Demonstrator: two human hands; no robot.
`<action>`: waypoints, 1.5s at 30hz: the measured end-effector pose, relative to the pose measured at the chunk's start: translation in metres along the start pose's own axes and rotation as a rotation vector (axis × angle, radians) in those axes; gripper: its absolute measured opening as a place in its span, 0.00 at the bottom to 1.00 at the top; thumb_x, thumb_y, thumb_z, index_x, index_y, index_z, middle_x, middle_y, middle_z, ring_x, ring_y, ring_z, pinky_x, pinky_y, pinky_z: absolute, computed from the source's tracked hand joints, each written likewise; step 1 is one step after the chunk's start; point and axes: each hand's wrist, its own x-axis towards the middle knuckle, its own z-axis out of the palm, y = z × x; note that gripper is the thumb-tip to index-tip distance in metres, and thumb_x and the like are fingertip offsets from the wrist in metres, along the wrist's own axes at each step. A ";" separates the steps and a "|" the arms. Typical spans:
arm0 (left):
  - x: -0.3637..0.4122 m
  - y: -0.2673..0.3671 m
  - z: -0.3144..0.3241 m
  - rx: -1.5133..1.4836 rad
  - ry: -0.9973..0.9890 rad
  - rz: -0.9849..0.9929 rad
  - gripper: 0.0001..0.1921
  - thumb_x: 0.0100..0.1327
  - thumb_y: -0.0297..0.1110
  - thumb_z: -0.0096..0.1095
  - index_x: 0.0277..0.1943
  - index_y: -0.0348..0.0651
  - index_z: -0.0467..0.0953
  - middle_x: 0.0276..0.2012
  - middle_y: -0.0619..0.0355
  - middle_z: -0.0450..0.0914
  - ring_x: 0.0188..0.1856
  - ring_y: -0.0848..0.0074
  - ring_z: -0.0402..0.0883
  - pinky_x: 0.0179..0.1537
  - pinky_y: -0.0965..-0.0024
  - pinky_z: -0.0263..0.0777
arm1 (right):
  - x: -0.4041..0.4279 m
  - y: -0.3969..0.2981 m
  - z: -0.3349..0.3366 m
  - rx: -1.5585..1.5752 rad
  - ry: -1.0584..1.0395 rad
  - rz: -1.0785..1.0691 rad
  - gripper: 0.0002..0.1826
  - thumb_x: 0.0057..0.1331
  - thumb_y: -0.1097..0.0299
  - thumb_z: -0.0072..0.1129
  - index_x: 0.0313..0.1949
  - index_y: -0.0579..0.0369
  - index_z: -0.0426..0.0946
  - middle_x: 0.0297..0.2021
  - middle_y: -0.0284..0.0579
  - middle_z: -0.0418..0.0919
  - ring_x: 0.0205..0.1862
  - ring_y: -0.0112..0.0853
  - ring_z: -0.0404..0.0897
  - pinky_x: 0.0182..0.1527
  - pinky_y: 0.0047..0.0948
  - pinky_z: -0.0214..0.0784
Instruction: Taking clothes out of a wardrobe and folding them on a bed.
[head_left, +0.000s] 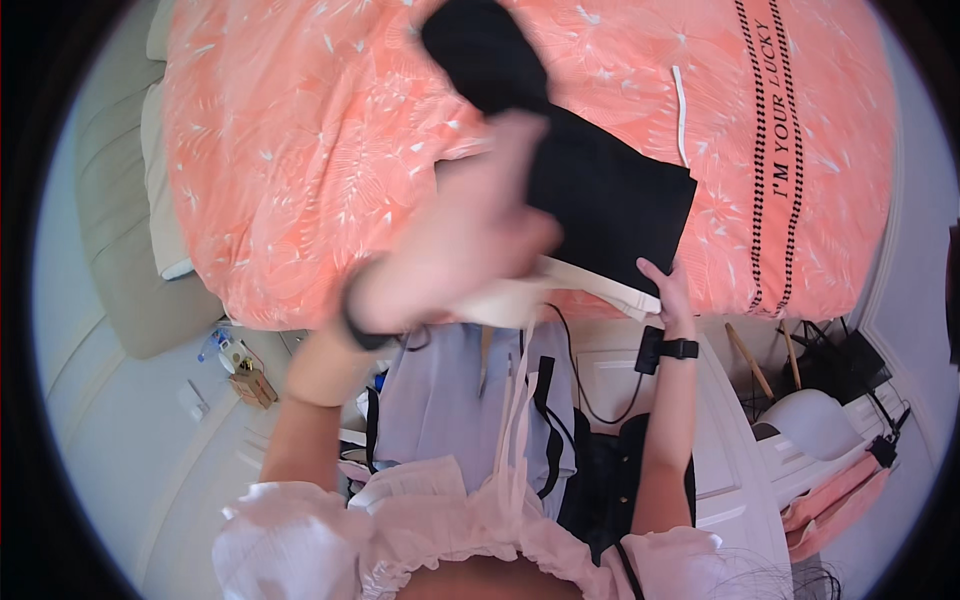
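A black cloth garment spreads over the coral duvet, with a blurred black part trailing toward the far side. My right hand grips its near right corner, thumb on top. Cream cloth shows along the near edge, beneath the black. Motion blurs my left hand, which is over the garment's left part and covers much of it. Its fingers point away from me, and whether they pinch the cloth is unclear. Both wrists wear black bands.
A white cord lies on the duvet beyond the garment. At left stands a padded headboard, with a small cardboard box below. A black cable hangs near my right wrist. A white chair stands at right.
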 end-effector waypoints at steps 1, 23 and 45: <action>0.008 0.010 0.038 -0.196 -0.165 -0.075 0.32 0.46 0.31 0.57 0.54 0.29 0.54 0.28 0.37 0.74 0.30 0.56 0.77 0.31 0.60 0.71 | 0.002 0.009 0.001 -0.001 -0.008 0.003 0.27 0.50 0.79 0.60 0.50 0.64 0.62 0.43 0.46 0.71 0.44 0.31 0.72 0.47 0.27 0.66; -0.109 -0.225 0.164 -1.168 0.153 -0.957 0.25 0.51 0.27 0.61 0.51 0.30 0.61 0.47 0.46 0.69 0.48 0.68 0.71 0.48 0.70 0.67 | -0.006 -0.027 0.017 0.042 -0.032 0.002 0.41 0.48 0.81 0.58 0.60 0.58 0.46 0.53 0.52 0.61 0.52 0.40 0.66 0.50 0.33 0.65; -0.118 -0.165 -0.034 0.317 0.263 -0.324 0.22 0.40 0.27 0.63 0.43 0.44 0.68 0.34 0.51 0.69 0.36 0.61 0.73 0.36 0.62 0.69 | -0.064 -0.095 0.091 -0.177 0.000 -0.361 0.40 0.46 0.82 0.58 0.58 0.63 0.51 0.52 0.48 0.62 0.52 0.35 0.63 0.56 0.29 0.54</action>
